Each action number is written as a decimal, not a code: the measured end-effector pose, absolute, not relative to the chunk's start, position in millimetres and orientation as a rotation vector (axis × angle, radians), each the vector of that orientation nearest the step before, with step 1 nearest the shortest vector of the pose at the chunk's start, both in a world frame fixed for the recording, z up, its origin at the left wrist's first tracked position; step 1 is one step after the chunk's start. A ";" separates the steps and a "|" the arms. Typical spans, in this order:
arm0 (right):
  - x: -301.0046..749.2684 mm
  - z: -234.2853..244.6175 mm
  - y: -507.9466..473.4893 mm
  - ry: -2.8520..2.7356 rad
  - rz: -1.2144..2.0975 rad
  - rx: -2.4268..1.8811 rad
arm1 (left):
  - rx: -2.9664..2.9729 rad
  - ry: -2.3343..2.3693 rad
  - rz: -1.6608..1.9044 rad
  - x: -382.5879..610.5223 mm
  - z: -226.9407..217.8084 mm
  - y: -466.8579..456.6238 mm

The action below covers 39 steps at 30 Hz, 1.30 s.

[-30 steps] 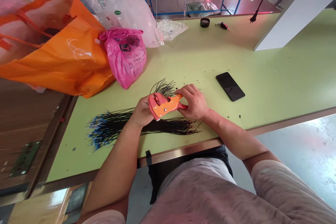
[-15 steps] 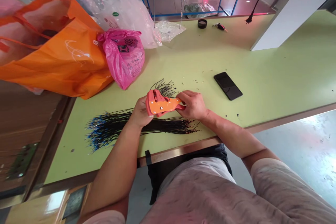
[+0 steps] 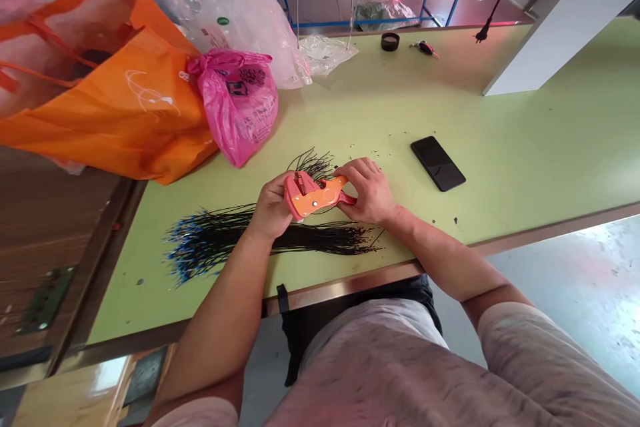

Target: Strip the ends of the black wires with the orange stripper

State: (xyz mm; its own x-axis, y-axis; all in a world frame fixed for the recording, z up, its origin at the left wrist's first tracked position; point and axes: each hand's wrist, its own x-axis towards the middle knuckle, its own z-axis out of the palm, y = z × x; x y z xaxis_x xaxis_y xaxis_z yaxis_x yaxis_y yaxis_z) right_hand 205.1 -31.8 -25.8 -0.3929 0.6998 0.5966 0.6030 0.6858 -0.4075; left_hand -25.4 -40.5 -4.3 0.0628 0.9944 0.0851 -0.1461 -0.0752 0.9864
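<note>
My right hand [image 3: 371, 192] is wrapped round the handles of an orange and red wire stripper [image 3: 316, 199], whose handles stand spread apart. At the tool's red head, my left hand [image 3: 273, 210] is closed, its fingertips partly behind the head; what they pinch is hidden. Below both hands lies a long bundle of black wires [image 3: 320, 239], blue at the left ends and coppery at the right. Behind the stripper, a smaller bunch of black wires [image 3: 311, 164] fans out on the green table.
A black phone [image 3: 438, 163] lies to the right among small scraps. An orange bag [image 3: 115, 100] and a knotted pink plastic bag [image 3: 243, 107] stand at the left. Farther back are a black round cap [image 3: 390, 41], keys [image 3: 425, 48], a hanging plug [image 3: 481, 35] and a white post [image 3: 540, 33].
The stripper has tilted, its handle end rising slightly, and its handles have spread wider in my right hand. My left hand stays by its head. The view has shifted a little.
</note>
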 end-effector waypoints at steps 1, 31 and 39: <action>204.9 -26.4 -31.7 -2.110 0.166 -0.987 | 1.200 1.011 1.273 -25.0 -4.0 -40.6; 201.9 -16.2 -36.9 -2.031 0.499 -1.116 | 1.200 1.023 1.222 -31.9 -9.3 -37.7; 209.4 -12.5 -34.2 -2.012 0.578 -1.137 | 1.262 1.083 1.140 -35.8 -6.9 -39.2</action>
State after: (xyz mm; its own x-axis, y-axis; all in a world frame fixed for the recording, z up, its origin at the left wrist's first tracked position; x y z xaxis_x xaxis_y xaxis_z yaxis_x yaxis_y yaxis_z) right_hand 209.4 -34.2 -12.5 -0.3318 0.8627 0.3816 0.5286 0.5051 -0.6822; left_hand -35.8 -39.2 -6.9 0.1298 0.9913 0.0219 -0.0294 -0.0182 0.9994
